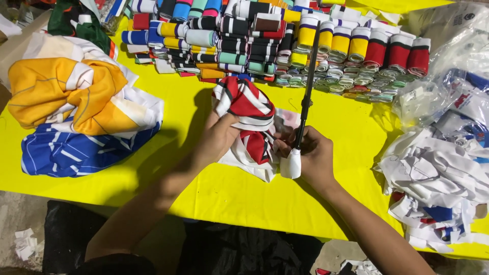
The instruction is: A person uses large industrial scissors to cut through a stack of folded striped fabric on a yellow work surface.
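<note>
- Red, white and black fabric piece (249, 122), bunched at table centre, gripped on its left edge by left hand (220, 136), fingers curled into the cloth.
- Long dark scissors (307, 91), handle wrapped in white tape, clasped in right hand (310, 155); blades pointing away over rows of folded striped collars (285, 46).
- Orange-and-blue garments (76, 112) lying left; white offcuts (438, 178) heaped right.
- Yellow table cover (229, 193) beneath.
- Both forearms converging from bottom edge.
</note>
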